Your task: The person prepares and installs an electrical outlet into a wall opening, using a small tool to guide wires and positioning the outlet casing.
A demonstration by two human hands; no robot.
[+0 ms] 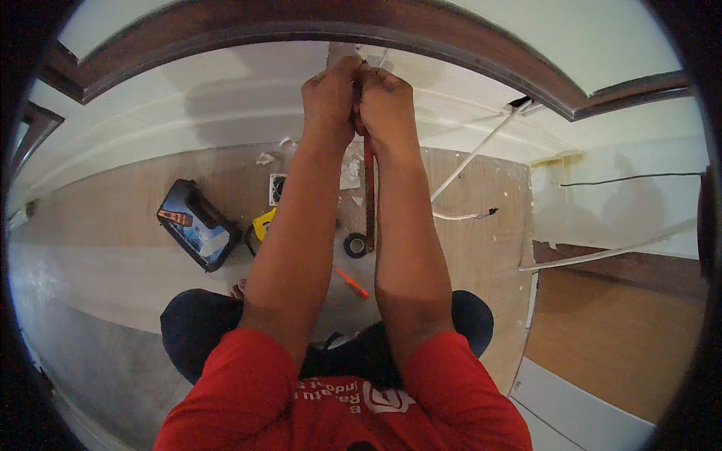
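My left hand (331, 98) and my right hand (386, 104) are pressed together at the white wall, at the far end of my outstretched arms. Both have their fingers closed, and what they pinch is hidden between them. A long, narrow reddish-brown bar (369, 192) runs from just below the hands toward me, between my forearms; whether a hand grips it cannot be seen. By its near end lies a roll of black tape (356, 245). Nearer to me is an orange-handled screwdriver (351, 282). A square white fitting with a dark centre (277, 188) lies left of my left forearm.
A black case with a printed label (197, 225) and a yellow tape measure (263, 224) lie at left. At right, a white cable (481, 148) slants from a wall hole, above a loose wire end (490, 213). Dark wooden framing (301, 24) curves above my hands. Scraps litter the floor.
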